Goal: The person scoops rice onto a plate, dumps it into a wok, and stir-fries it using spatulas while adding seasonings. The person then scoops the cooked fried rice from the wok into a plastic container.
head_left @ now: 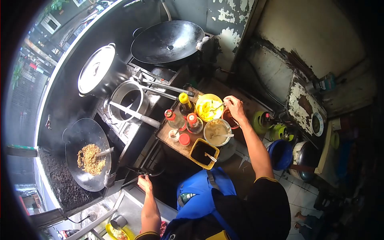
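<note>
My right hand (pixel 234 108) pinches the handle of a spoon (pixel 218 107) that dips into a yellow bowl (pixel 209 100) of yellow paste. Beside it are a red bowl (pixel 231 119), partly under my wrist, and a bowl of pale brown sauce (pixel 217 134) with a spoon. A yellow square tub of dark sauce (pixel 202 154) stands nearer me. Below the stove's edge, my left hand (pixel 145 183) is closed at a dark gas valve (pixel 143 173). A wok (pixel 90 154) to its left holds chopped, browned food (pixel 92 159) and a ladle (pixel 105 152).
Sauce bottles (pixel 187 105) crowd the wooden board (pixel 166 134). Behind stand a lidded pot (pixel 97 72), an open metal pot (pixel 129 100) with a long-handled ladle (pixel 134 113) across it, and a large wok (pixel 168 42). A blue basin (pixel 280 154) is at right.
</note>
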A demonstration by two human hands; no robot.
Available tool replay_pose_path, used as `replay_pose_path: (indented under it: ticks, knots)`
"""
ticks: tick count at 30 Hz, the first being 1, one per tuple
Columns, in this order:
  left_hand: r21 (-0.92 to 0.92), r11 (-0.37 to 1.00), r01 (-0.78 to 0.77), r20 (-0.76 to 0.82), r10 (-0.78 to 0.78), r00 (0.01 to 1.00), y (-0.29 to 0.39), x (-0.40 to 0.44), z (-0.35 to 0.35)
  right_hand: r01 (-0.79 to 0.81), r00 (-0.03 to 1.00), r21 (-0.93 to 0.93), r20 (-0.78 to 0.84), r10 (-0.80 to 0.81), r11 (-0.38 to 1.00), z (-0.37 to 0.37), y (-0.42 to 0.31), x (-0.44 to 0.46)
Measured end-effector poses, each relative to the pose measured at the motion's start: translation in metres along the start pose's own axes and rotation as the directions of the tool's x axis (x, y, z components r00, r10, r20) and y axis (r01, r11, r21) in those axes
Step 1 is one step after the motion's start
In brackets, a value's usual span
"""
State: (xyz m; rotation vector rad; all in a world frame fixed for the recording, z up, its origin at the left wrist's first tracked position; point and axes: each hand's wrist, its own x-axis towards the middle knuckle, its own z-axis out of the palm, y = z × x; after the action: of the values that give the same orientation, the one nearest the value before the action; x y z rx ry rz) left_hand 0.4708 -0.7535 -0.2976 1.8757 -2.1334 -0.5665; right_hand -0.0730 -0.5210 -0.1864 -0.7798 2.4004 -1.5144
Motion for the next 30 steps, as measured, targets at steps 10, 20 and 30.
replay_pose_path:
  ticks: [10,20,30]
  knots:
    - [0.077,0.992,0.104,0.017,-0.106,0.994,0.022,0.001,-0.008,-0.2,0.923,0.485,-0.197,0.33,0.851,-0.009,-0.012,-0.012]
    - [-0.179,0.96,0.215,-0.059,-0.229,0.972,0.004,-0.011,-0.004,0.106,0.994,0.78,-0.075,-0.075,0.617,-0.006,-0.181,0.003]
    - [-0.305,0.908,0.285,-0.092,-0.327,0.941,0.004,-0.014,-0.006,-0.094,0.91,0.845,0.287,-0.298,0.527,0.271,-0.342,-0.031]
